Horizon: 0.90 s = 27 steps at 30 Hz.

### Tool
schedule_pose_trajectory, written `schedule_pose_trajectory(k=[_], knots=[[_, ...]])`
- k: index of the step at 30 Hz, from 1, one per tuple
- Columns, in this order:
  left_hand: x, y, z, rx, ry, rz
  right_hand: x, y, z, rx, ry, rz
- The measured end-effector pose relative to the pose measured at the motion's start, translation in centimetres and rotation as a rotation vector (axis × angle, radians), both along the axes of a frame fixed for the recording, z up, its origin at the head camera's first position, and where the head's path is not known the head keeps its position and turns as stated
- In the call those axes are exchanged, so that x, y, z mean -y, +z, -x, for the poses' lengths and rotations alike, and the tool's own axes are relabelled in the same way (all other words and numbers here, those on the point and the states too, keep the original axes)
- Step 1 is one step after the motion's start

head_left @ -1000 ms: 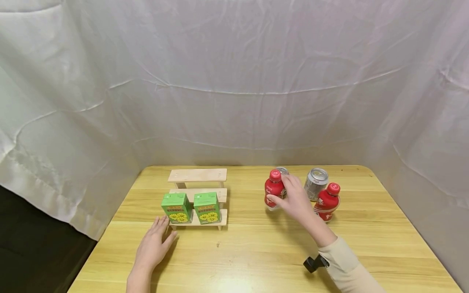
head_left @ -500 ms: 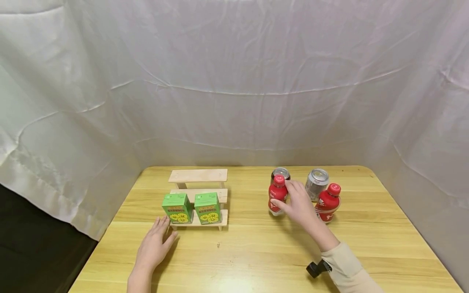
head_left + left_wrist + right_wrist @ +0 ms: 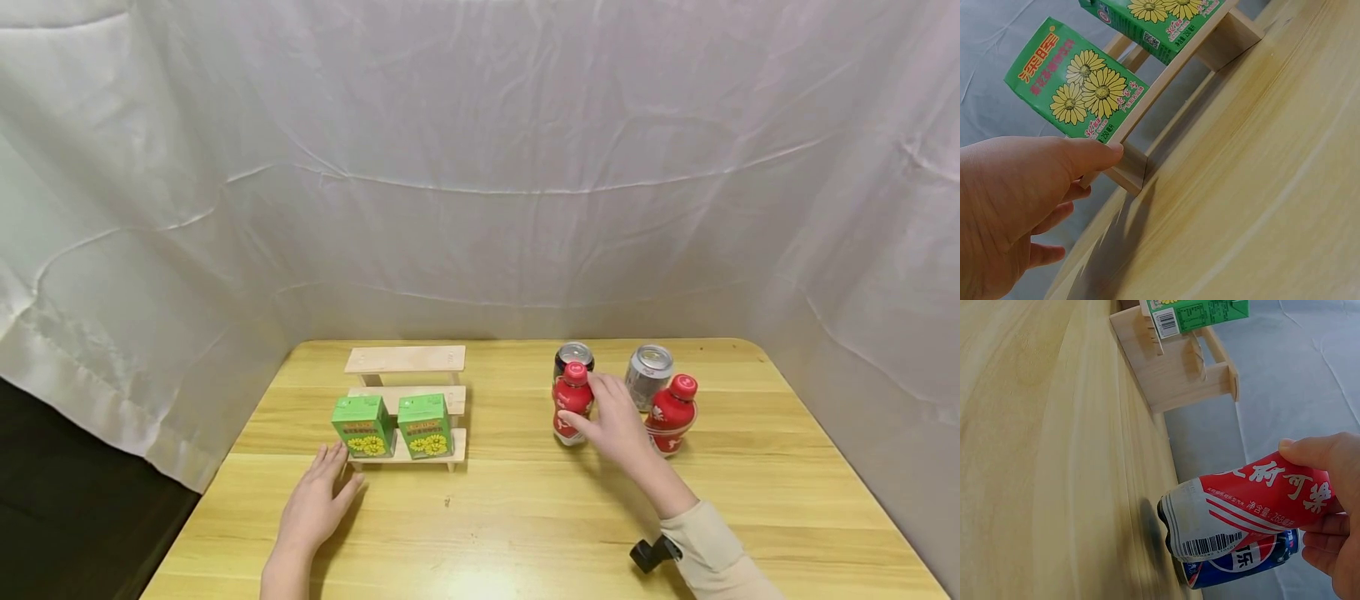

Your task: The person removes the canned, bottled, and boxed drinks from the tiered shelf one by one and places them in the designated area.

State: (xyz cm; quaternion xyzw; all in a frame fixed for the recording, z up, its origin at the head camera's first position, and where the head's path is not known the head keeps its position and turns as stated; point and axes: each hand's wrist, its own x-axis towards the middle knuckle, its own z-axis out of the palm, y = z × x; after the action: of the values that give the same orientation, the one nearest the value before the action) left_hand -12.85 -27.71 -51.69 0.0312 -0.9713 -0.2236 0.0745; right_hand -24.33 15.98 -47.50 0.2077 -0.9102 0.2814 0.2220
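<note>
In the head view my right hand (image 3: 617,421) grips a red cola bottle (image 3: 572,410), thumb on the near side and fingers behind. The bottle is nearly upright, its base low over the table in the right wrist view. Right behind it stands a dark blue cola can (image 3: 1241,562), partly hidden. My left hand (image 3: 313,500) lies at the left front corner of a wooden three-step rack (image 3: 405,358), fingers extended, thumb tip (image 3: 1113,150) at the lowest step's edge. Two green drink cartons with yellow flowers, a left carton (image 3: 363,429) and a right carton (image 3: 425,429), stand on that step.
A silver can (image 3: 648,379) and a second red bottle (image 3: 670,417) stand just right of my right hand. A black wrist camera (image 3: 651,552) hangs below my right sleeve. Pale cloth (image 3: 480,250) hangs behind and beside the wooden table (image 3: 487,517).
My right hand has moved the red bottle a little right and toward me, more of the dark can now showing behind it. The left hand and cartons have stayed in place.
</note>
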Motion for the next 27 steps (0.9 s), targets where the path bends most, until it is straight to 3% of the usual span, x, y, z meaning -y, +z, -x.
schedule_pose_trajectory(k=[27], knots=[[0.04,0.00,-0.03,0.012,0.002,-0.012,-0.82,-0.22,-0.68,0.133,-0.056,-0.005]])
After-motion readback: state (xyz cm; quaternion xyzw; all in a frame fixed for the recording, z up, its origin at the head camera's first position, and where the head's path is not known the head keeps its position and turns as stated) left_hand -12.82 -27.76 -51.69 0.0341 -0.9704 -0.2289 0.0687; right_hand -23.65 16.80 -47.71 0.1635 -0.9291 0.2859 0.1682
